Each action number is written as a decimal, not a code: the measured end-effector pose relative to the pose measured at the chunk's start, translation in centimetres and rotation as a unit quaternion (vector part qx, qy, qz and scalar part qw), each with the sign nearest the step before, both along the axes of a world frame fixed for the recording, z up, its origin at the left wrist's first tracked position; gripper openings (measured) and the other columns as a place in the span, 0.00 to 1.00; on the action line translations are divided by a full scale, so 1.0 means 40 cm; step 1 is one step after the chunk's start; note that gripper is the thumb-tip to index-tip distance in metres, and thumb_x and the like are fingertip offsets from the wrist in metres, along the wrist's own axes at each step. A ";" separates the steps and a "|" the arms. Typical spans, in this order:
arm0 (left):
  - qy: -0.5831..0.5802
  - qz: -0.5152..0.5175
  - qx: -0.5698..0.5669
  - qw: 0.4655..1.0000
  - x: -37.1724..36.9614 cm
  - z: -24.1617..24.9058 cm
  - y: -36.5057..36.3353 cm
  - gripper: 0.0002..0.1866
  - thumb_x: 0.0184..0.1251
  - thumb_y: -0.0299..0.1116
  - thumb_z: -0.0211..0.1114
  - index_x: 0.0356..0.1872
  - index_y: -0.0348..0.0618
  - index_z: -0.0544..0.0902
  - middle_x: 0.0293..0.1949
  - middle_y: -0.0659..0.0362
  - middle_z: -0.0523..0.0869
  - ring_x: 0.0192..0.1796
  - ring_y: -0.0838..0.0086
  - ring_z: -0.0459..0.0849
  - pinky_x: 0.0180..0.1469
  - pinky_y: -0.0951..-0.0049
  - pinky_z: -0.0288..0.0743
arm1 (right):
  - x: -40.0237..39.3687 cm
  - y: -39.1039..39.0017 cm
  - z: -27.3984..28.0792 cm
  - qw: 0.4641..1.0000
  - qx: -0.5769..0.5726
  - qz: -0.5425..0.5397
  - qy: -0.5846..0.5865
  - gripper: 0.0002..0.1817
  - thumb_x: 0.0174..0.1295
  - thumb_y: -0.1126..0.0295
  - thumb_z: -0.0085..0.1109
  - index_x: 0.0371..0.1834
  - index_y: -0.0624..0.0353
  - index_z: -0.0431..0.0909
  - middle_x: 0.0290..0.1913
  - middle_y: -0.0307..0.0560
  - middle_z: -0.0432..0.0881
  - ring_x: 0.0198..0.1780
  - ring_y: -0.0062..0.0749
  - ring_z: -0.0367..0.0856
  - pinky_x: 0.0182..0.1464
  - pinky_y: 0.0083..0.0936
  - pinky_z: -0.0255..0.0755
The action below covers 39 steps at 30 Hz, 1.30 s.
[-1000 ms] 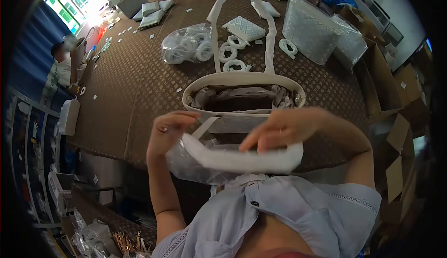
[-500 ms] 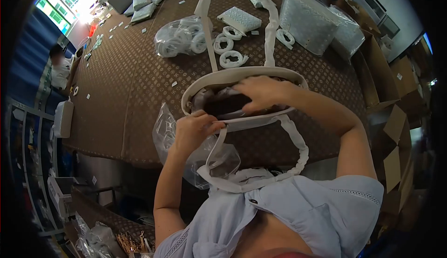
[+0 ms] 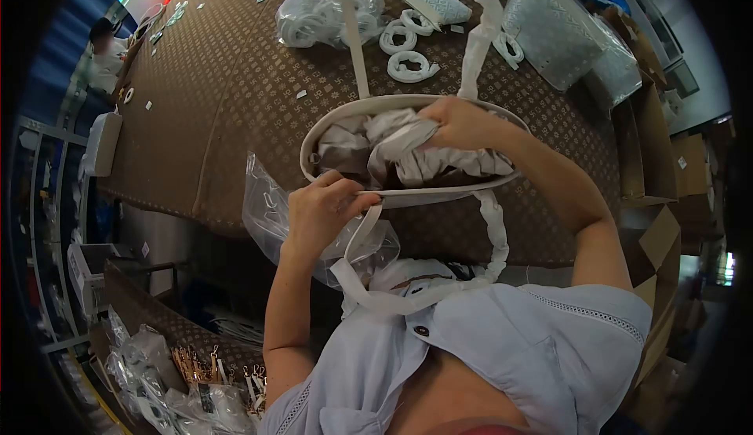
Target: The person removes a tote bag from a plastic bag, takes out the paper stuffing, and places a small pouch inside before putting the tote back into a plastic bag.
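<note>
A white handbag (image 3: 439,192) with an oval opening stands at the table's front edge, its two wrapped handles spread to the back and the front. My left hand (image 3: 325,209) pinches the bag's near rim beside the base of the front handle. Inside the opening, my right hand (image 3: 463,123) grips a fold of the crumpled pale grey lining (image 3: 404,141), which bulges up to the rim. A clear plastic bag (image 3: 267,207) hangs over the table edge beside my left hand.
On the brown patterned table (image 3: 227,121) lie coiled white straps (image 3: 412,66), a bag of more coils (image 3: 329,15), a patterned pouch (image 3: 435,3) and wrapped bags (image 3: 553,31). Cardboard boxes (image 3: 647,149) stand right. A person (image 3: 106,58) is far left.
My right hand has closed on the lining and drawn it up out of the dark interior. My left hand still holds the rim. The camera view has shifted.
</note>
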<state>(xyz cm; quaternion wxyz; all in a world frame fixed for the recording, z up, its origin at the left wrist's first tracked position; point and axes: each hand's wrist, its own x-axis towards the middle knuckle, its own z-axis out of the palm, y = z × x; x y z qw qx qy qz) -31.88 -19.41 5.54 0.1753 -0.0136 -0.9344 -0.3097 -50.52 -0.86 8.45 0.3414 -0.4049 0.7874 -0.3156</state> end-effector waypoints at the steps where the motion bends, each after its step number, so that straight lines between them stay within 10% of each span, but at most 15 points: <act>1: 0.012 -0.009 -0.015 1.000 -0.008 -0.001 -0.007 0.14 0.46 0.45 0.71 0.21 0.46 0.83 0.21 0.65 0.79 0.18 0.73 0.77 0.21 0.76 0.70 | -0.008 0.032 0.047 0.992 -0.119 -0.051 -0.004 0.14 0.49 0.69 0.64 0.38 0.64 0.80 0.30 0.41 0.82 0.30 0.19 0.76 0.34 0.18 0.68; 8: -0.019 -0.028 -0.005 0.999 -0.013 0.001 -0.012 0.12 0.44 0.42 0.73 0.21 0.45 0.83 0.18 0.64 0.77 0.18 0.72 0.76 0.22 0.74 0.69 | -0.018 0.567 0.286 0.773 -0.574 -0.268 -0.009 0.23 0.60 0.60 0.52 0.53 0.66 0.72 0.51 0.52 0.77 0.48 0.36 0.78 0.48 0.32 0.74; 13: -0.030 -0.020 -0.010 0.999 -0.010 0.006 -0.008 0.12 0.44 0.39 0.73 0.24 0.43 0.83 0.20 0.60 0.77 0.20 0.71 0.77 0.22 0.74 0.67 | 0.127 0.854 0.316 0.345 -0.532 -0.711 0.303 0.30 0.55 0.60 0.64 0.55 0.69 0.68 0.50 0.55 0.76 0.48 0.42 0.78 0.46 0.33 0.74; 15: -0.038 -0.022 0.023 0.999 -0.010 0.001 -0.002 0.13 0.45 0.39 0.73 0.25 0.40 0.82 0.20 0.59 0.77 0.21 0.72 0.76 0.23 0.76 0.66 | 0.144 0.885 0.251 0.284 -0.441 -0.746 0.410 0.26 0.54 0.61 0.65 0.48 0.71 0.73 0.50 0.54 0.77 0.46 0.40 0.78 0.45 0.29 0.72; 18: -0.074 -0.019 0.073 0.994 -0.011 0.025 0.006 0.16 0.49 0.41 0.71 0.25 0.36 0.82 0.20 0.59 0.75 0.22 0.75 0.74 0.23 0.77 0.64 | 0.151 1.020 0.191 0.353 -0.374 -0.677 0.527 0.25 0.54 0.61 0.66 0.48 0.70 0.73 0.46 0.51 0.79 0.45 0.33 0.78 0.45 0.29 0.71; 20: -0.075 -0.013 0.055 0.996 -0.007 0.010 -0.006 0.17 0.50 0.42 0.71 0.26 0.36 0.81 0.21 0.58 0.75 0.22 0.75 0.74 0.23 0.77 0.63 | 0.151 1.036 0.187 0.275 -0.140 -0.685 0.660 0.17 0.54 0.62 0.65 0.37 0.67 0.78 0.36 0.49 0.83 0.39 0.32 0.80 0.38 0.24 0.71; 25: -0.058 0.017 0.029 0.998 0.008 -0.002 -0.003 0.16 0.52 0.41 0.70 0.25 0.35 0.81 0.22 0.57 0.76 0.22 0.75 0.73 0.22 0.77 0.62 | 0.043 1.237 0.179 0.206 -0.037 -0.711 0.671 0.17 0.56 0.59 0.61 0.31 0.65 0.78 0.34 0.52 0.82 0.38 0.36 0.81 0.40 0.28 0.70; 31: -0.083 0.077 -0.064 0.992 0.007 -0.001 0.001 0.12 0.51 0.37 0.71 0.23 0.38 0.82 0.21 0.58 0.77 0.21 0.74 0.74 0.21 0.76 0.65 | -0.310 1.559 0.152 0.268 0.416 -0.695 0.522 0.36 0.57 0.43 0.51 0.61 0.58 0.64 0.61 0.55 0.68 0.62 0.48 0.66 0.61 0.45 0.59; 33: -0.031 0.028 -0.036 0.998 0.013 -0.026 0.001 0.10 0.48 0.34 0.71 0.21 0.39 0.81 0.20 0.58 0.77 0.21 0.74 0.75 0.22 0.76 0.67 | -0.403 1.532 0.159 0.439 0.184 -0.687 0.549 0.45 0.55 0.39 0.51 0.70 0.52 0.48 0.67 0.53 0.57 0.67 0.48 0.58 0.64 0.44 0.58; 34: -0.036 0.023 -0.005 0.999 0.010 -0.021 0.033 0.09 0.48 0.33 0.71 0.20 0.39 0.81 0.20 0.58 0.77 0.21 0.74 0.76 0.22 0.76 0.67 | -0.375 1.339 0.189 0.545 0.051 -0.664 0.510 0.36 0.59 0.46 0.52 0.66 0.55 0.58 0.62 0.53 0.66 0.63 0.44 0.66 0.60 0.37 0.64; 36: -0.064 0.042 0.046 0.996 -0.017 0.020 0.125 0.09 0.46 0.31 0.71 0.19 0.39 0.80 0.20 0.57 0.78 0.22 0.73 0.77 0.24 0.76 0.68 | -0.378 1.078 0.183 0.759 -0.201 -0.481 0.390 0.22 0.64 0.58 0.51 0.58 0.57 0.69 0.54 0.49 0.75 0.56 0.37 0.74 0.56 0.26 0.69; 39: -0.087 0.020 0.024 0.996 -0.029 0.026 0.195 0.10 0.41 0.31 0.72 0.24 0.39 0.82 0.23 0.57 0.80 0.24 0.70 0.80 0.26 0.76 0.72 | -0.210 0.685 0.238 0.930 -0.238 -0.044 0.277 0.13 0.62 0.68 0.53 0.48 0.59 0.76 0.41 0.47 0.81 0.44 0.34 0.80 0.47 0.19 0.72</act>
